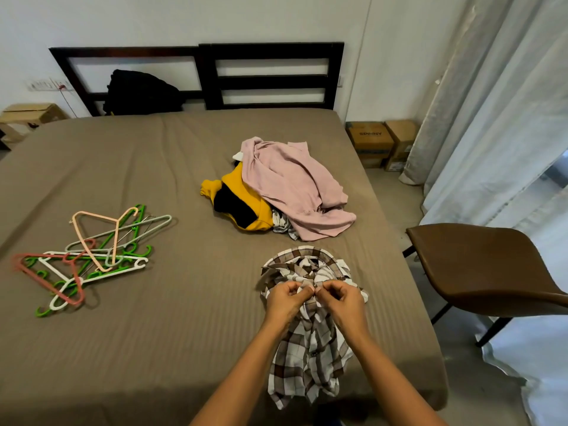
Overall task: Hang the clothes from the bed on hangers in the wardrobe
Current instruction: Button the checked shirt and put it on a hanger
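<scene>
On the bed (172,333), near its front edge at about five o'clock in the head view, a brown-and-white plaid shirt (310,358) lies bunched. The left hand (284,298) and right hand (341,298) both pinch its fabric near the collar, fingers curled, thumbs nearly meeting. At the shirt's twelve o'clock sits a heap of clothes (292,186), pink over yellow; at nine o'clock, well apart, lies a tangle of plastic hangers (92,256).

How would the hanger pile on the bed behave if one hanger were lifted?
Probably stiff and light: the hangers are thin plastic frames. Likely to snag: their hooks and bars overlap, so one may drag others along. On the soft bed, they probably won't slide far.
</scene>
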